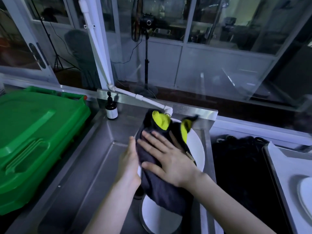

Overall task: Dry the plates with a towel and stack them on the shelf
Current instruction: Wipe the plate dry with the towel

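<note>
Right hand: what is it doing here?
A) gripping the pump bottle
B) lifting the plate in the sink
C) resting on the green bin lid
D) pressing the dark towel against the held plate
D: the right hand lies with fingers spread on the dark towel, pressing it to the white plate that the left hand holds by its edge.

Single head-worn, wide-angle view, facing forward and steeply downward from close above the left hand (130, 163) and right hand (170, 160), which occupy the centre. The steel sink (94, 166) lies beneath the fingers (152, 140); glazed partitions (211, 53) stand well beyond them.
</note>
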